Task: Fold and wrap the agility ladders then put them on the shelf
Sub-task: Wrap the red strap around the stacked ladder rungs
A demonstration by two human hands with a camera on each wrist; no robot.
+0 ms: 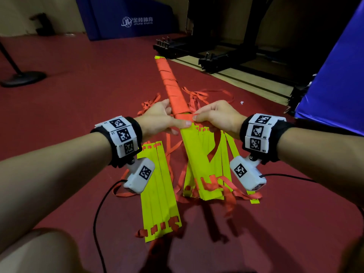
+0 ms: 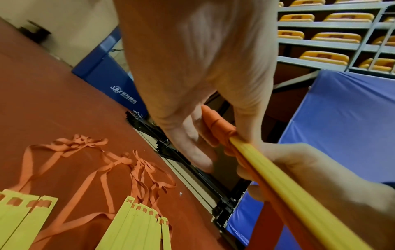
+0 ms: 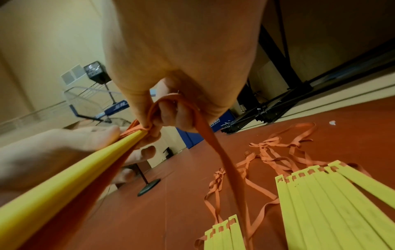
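A bundle of yellow rungs (image 1: 197,154) is held above the red floor, its far half wound in orange strap (image 1: 171,81). My left hand (image 1: 177,119) grips the bundle where the wrap ends, thumb on top. My right hand (image 1: 197,118) pinches the strap at the same spot; in the right wrist view a strap loop (image 3: 183,108) runs round its fingers and trails down. The left wrist view shows my left hand's fingers (image 2: 192,135) curled round the bundle (image 2: 288,186). More loose yellow rungs (image 1: 157,194) with tangled orange straps (image 1: 206,95) lie on the floor below.
A black metal frame (image 1: 216,54) lies on the floor beyond the bundle. Blue mats stand at the back (image 1: 122,18) and right (image 1: 334,85). A black stand base (image 1: 21,77) sits far left. Grey shelves (image 2: 316,44) holding orange items rise behind the right mat.
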